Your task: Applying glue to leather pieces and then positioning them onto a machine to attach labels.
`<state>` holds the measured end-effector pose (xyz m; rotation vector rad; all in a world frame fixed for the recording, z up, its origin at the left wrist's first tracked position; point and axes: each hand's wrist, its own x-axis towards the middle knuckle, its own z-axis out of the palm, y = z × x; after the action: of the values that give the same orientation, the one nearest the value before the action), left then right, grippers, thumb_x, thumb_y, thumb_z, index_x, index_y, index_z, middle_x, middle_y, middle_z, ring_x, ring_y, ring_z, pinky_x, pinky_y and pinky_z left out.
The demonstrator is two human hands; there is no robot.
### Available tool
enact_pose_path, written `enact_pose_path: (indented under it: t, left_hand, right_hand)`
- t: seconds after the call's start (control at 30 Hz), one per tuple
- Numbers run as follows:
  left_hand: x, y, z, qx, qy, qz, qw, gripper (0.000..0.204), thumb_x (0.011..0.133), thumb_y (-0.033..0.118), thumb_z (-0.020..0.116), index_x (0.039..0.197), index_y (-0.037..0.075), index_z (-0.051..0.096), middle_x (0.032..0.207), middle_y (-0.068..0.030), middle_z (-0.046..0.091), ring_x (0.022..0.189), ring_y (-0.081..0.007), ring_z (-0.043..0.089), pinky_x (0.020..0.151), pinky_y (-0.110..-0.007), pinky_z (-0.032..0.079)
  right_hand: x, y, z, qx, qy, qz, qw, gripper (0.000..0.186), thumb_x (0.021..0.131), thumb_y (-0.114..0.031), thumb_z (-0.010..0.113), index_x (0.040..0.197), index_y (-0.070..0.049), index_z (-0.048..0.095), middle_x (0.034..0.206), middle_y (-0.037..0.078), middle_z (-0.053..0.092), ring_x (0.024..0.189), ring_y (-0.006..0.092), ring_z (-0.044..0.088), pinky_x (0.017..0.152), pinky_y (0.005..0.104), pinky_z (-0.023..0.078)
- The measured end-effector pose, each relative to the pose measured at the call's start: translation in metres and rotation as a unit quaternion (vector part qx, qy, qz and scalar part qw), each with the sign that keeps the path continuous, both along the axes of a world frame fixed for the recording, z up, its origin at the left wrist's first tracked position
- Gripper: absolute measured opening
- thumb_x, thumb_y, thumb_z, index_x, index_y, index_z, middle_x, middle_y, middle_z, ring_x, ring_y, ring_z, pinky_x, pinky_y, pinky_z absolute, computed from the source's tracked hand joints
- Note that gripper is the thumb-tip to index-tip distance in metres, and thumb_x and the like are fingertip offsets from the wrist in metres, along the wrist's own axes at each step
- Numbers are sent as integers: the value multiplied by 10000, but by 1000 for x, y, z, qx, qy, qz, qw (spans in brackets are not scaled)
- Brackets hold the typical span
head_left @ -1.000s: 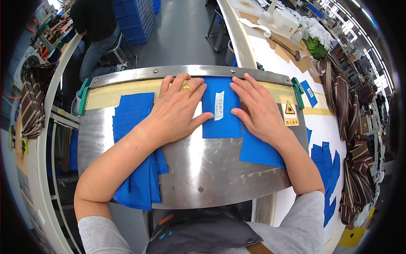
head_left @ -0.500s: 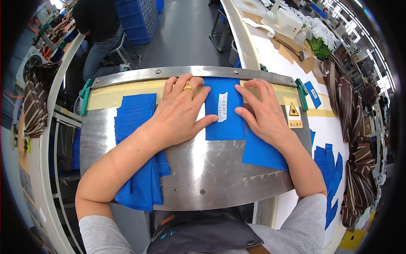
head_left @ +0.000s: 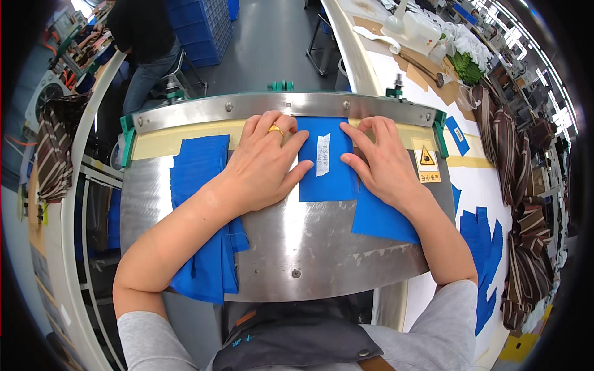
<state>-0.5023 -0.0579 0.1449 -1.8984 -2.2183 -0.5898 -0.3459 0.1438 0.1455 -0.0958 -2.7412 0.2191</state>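
My left hand (head_left: 265, 159) rests with fingers spread and slightly curled at the left edge of a blue fabric piece (head_left: 322, 188) bearing a pale strip. My right hand (head_left: 378, 159) lies at that piece's right edge, fingers apart and bent. The piece's top end meets a long metal bar (head_left: 258, 106) across the back of a steel plate (head_left: 272, 278) with yellow tape. A stack of blue pieces (head_left: 201, 161) lies left, partly under my left forearm. Another blue piece (head_left: 377, 226) lies under my right hand.
A seated person (head_left: 142, 43) is at the back left near blue crates (head_left: 198, 31). The white right-hand table (head_left: 427, 297) holds blue scraps (head_left: 479, 260), striped cloth (head_left: 523, 260) and tools. A warning label (head_left: 426, 157) is on the plate. More striped cloth hangs at left.
The metal bar has shifted, showing more of its front face, with bolts and green fittings now visible above it. My right fingers have bent slightly; both hands stay beside the blue piece.
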Motion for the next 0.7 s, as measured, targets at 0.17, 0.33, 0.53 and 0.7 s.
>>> enact_pose_path:
  t: [0.17,0.33,0.53,0.7]
  left_hand:
    - [-2,-4,-3,17,39,-20,999,393,892,206,631,1220,-12,621,1258,-157,578,1246,-351,484,1104,-490,321]
    - [8,0,23,-154,92,45,983,398,839,304,722,1100,14,644,1213,-144,607,1256,-337,508,1116,-473,332]
    - [-1,9,4,106,33,-71,991,439,824,391,747,1016,6,656,1113,-158,636,1082,-312,580,1044,-447,394]
    - [2,3,1,32,70,-39,996,498,845,426,725,1048,-22,649,1167,-176,607,1039,-314,577,1004,-453,417]
  right_hand:
    - [3,-4,3,-25,-4,2,1000,453,901,-279,710,1272,-36,619,1180,131,555,1153,312,518,985,421,460]
    - [5,-8,16,-60,58,41,996,398,838,-223,767,1168,-41,639,1179,120,576,1120,318,552,960,423,473]
    - [4,3,13,-51,14,105,993,373,792,-217,801,1089,-64,635,1189,123,580,1129,322,564,984,417,463]
    - [4,0,19,-63,17,33,997,475,836,-338,780,1184,-67,601,1183,129,585,1111,322,596,940,394,498]
